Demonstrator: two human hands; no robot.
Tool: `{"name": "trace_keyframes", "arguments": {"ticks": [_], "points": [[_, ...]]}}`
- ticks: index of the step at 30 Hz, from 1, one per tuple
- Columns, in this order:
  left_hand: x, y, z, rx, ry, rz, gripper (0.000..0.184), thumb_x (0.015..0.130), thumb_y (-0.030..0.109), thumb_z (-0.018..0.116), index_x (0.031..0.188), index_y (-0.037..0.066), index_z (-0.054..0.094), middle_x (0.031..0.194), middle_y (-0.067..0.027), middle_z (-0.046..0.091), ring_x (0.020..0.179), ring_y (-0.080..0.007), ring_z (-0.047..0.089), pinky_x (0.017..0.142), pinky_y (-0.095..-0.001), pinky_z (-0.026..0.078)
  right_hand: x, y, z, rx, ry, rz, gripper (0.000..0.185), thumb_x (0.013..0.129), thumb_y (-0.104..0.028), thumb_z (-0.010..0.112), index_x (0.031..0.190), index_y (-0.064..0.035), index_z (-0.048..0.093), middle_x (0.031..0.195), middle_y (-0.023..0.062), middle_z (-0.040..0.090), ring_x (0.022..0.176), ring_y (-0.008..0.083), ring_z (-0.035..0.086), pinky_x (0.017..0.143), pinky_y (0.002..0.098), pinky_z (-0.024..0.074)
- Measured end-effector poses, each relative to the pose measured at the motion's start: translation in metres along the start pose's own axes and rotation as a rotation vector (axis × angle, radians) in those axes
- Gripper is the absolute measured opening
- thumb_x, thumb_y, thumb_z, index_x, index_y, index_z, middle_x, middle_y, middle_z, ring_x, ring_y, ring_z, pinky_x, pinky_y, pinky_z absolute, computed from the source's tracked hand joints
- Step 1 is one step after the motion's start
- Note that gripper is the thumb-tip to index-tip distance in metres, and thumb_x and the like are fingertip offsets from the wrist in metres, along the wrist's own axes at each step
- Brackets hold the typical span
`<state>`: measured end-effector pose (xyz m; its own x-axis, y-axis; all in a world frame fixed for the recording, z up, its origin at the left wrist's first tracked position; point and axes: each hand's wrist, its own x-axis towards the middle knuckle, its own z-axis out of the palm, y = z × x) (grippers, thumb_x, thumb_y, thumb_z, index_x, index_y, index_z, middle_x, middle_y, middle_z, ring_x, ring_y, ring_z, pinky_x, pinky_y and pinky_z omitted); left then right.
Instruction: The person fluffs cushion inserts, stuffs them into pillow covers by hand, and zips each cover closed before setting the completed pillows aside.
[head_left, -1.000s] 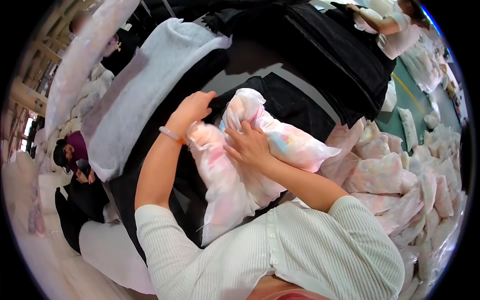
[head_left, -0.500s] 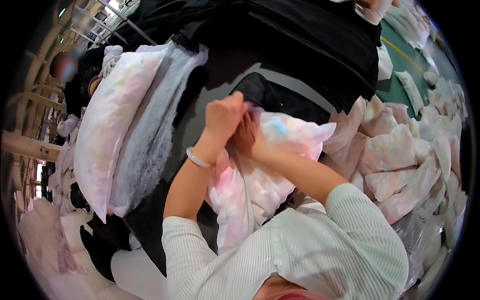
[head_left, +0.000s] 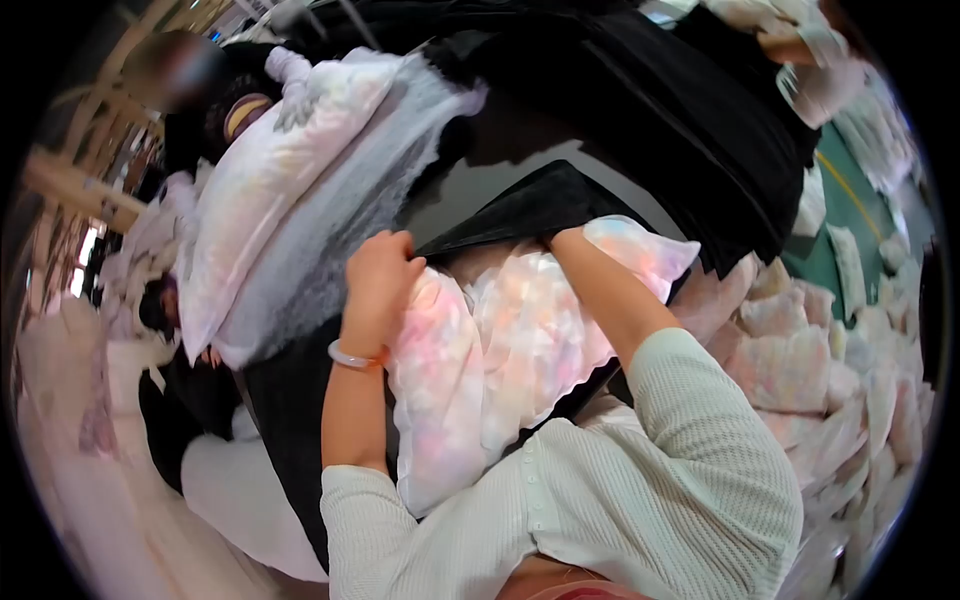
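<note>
A padded bundle of white translucent bags with pink and orange filling lies in front of me, partly under a black fabric. My left hand, with a bracelet at its wrist, is closed on the corner of this fabric at the bundle's upper left. Over the bundle's top, my right hand reaches beneath the fabric edge; its fingers are hidden.
On the left, a co-worker's gloved hand rests on a long white pillow beside fluffy white wadding. Black fabric is stacked behind. Filled bags are piled at right. Another person's arm shows at upper right.
My hands were together at the bundle's top and have moved apart. The black fabric's edge now stretches between them, over the top of the bundle. The co-worker's hand has shifted along the pillow.
</note>
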<state>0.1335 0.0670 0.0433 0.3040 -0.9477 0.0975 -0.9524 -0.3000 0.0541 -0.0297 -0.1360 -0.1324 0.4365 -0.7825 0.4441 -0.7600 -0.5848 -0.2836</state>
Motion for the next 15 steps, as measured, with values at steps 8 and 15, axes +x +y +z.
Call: {"name": "trace_keyframes", "arguments": {"ticks": [8, 15], "points": [[-0.141, 0.029, 0.056, -0.375, 0.352, -0.183, 0.036, 0.083, 0.021, 0.069, 0.113, 0.002, 0.063, 0.106, -0.0135, 0.063, 0.096, -0.0295, 0.061, 0.083, -0.0371, 0.049, -0.014, 0.014, -0.008, 0.107, -0.091, -0.21, 0.042, 0.09, -0.02, 0.053, 0.129, -0.0043, 0.054, 0.126, 0.0196, 0.056, 0.116, 0.0348, 0.051, 0.103, 0.0431, 0.0358], [-0.139, 0.037, 0.085, -0.446, 0.582, -0.258, 0.024, 0.087, 0.015, 0.064, 0.108, 0.004, 0.066, 0.101, -0.013, 0.066, 0.095, -0.0318, 0.06, 0.084, -0.0405, 0.049, -0.077, -0.077, -0.162, 0.85, -0.818, -0.496, 0.037, 0.092, -0.021, 0.055, 0.12, 0.0018, 0.059, 0.116, 0.0263, 0.061, 0.115, 0.0407, 0.054, 0.101, 0.0457, 0.0406]]}}
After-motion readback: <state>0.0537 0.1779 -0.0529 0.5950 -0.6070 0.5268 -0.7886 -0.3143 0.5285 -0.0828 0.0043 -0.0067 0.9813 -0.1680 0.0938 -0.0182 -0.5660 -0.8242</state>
